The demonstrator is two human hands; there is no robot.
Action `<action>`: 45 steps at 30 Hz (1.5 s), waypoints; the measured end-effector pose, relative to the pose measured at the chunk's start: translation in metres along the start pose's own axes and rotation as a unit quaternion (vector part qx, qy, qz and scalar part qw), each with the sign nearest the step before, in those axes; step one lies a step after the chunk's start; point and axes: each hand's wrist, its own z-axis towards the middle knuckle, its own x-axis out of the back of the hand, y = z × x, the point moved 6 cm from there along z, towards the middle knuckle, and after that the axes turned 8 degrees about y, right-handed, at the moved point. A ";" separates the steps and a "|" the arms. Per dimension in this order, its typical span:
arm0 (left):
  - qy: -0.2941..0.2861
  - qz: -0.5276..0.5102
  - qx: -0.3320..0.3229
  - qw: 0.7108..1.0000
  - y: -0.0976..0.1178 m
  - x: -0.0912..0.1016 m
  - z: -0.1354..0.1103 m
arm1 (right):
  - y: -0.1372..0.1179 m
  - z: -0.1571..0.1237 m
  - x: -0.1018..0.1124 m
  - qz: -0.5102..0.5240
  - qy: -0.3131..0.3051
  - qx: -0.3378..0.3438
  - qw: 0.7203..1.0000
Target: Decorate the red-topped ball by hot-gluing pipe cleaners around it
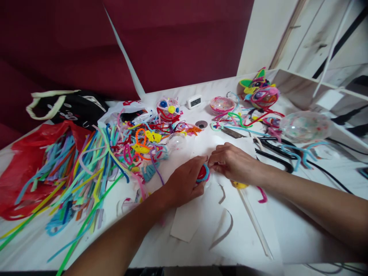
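My left hand (186, 178) grips a small round piece (202, 174), red in the middle with a light-blue fuzzy pipe-cleaner rim. Fingers and thumb wrap its left side and hide part of it. At the piece's right edge, my right hand (228, 163) is closed in a pinch; whatever lies between its fingertips is too small to make out. Below the right hand, a translucent stick (255, 224) lies on the white sheet, with a yellow piece (240, 185) at its upper end. A short magenta pipe cleaner (262, 194) rests beside it.
Loose pipe cleaners (92, 180) spill from a red plastic bag (23, 165) at left. A tangle of coloured pieces (140, 147), a decorated clear ball (169, 109) and a small digital clock (194, 101) stand behind. Clear plastic shells (306, 126) and black-handled tools (276, 153) lie right.
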 end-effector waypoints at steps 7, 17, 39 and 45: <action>-0.004 -0.003 -0.003 1.000 0.001 0.000 0.001 | 0.005 0.002 -0.002 0.005 0.013 -0.011 1.000; 0.044 -0.054 0.053 0.996 -0.006 0.004 -0.005 | 0.003 -0.002 -0.002 0.019 0.009 0.010 1.000; 0.038 -0.083 0.157 0.983 -0.016 0.017 -0.012 | -0.004 -0.006 -0.003 -0.016 0.014 0.011 1.000; -0.001 -0.165 0.095 0.982 -0.021 0.020 -0.007 | -0.013 -0.007 -0.003 -0.045 0.004 0.002 0.999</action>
